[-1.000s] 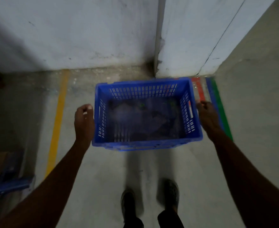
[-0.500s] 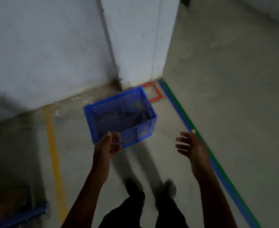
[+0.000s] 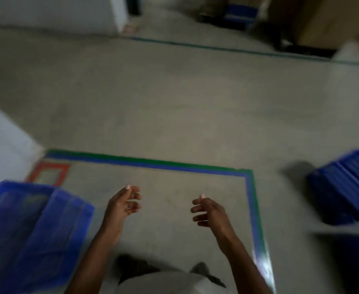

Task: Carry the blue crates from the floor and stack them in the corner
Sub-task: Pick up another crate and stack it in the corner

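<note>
Since a second ago you have let go of the blue crate [image 3: 28, 232] and turned away from the wall: it now sits on the floor [image 3: 174, 115] at the lower left of the view, beside the white pillar [image 3: 2, 145] and the red taped square [image 3: 47, 174]. Motion blur smears it, so you cannot tell what lies inside. Half a second ago your left hand [image 3: 122, 205] was at its near rim; now it is well clear of the crate. Both hands are empty. The left hand's fingers [image 3: 135, 197] are loosely curled and apart, gripping nothing, and your right hand [image 3: 208, 210] hangs the same way, fingers spread and half bent. Both hover above bare floor inside the green and blue tape line [image 3: 144, 162]. A second blue crate [image 3: 348, 187] has come into view at the right edge, outside the tape corner; its contents are not visible.
</note>
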Available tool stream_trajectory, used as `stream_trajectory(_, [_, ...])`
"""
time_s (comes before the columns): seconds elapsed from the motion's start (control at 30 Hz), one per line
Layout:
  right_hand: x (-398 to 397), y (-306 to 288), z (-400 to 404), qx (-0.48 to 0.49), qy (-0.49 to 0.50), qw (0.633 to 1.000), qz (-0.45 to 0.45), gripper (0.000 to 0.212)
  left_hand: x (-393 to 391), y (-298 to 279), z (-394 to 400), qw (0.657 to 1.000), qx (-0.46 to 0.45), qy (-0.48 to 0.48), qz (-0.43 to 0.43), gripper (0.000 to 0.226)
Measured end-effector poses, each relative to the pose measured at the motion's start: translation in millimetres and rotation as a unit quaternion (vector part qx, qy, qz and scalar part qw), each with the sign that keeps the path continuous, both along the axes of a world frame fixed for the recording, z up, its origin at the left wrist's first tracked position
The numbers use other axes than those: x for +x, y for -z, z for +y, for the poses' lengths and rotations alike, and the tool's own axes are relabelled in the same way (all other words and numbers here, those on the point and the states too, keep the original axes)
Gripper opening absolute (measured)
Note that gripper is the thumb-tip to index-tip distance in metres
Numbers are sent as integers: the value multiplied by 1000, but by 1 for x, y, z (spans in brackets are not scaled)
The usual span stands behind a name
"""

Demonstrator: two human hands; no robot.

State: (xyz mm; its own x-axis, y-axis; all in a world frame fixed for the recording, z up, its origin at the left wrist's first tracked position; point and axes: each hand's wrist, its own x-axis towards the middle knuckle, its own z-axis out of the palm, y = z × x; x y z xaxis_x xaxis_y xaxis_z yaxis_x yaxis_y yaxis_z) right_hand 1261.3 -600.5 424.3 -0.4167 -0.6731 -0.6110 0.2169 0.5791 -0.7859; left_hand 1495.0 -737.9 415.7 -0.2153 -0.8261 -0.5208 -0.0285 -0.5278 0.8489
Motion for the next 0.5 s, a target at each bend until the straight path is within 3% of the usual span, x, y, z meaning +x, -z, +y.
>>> stream_trajectory(0.1, [-64, 2, 85, 0, 141, 990, -6, 40, -91, 4, 45, 995, 23, 94, 8, 35])
stream_trajectory(0.23, [-123, 6, 177, 0, 311, 950, -22, 40, -202, 8, 110, 974, 69, 215, 10, 36])
stream_trajectory(0.4, [-165, 15, 270, -8, 491, 870, -44, 36, -316, 9, 164, 911, 68, 406, -30, 36])
stream_trajectory(0.5, [-184, 27, 311, -5, 577, 815, -54, 36, -382, 18, 179, 881, 53, 469, -34, 36])
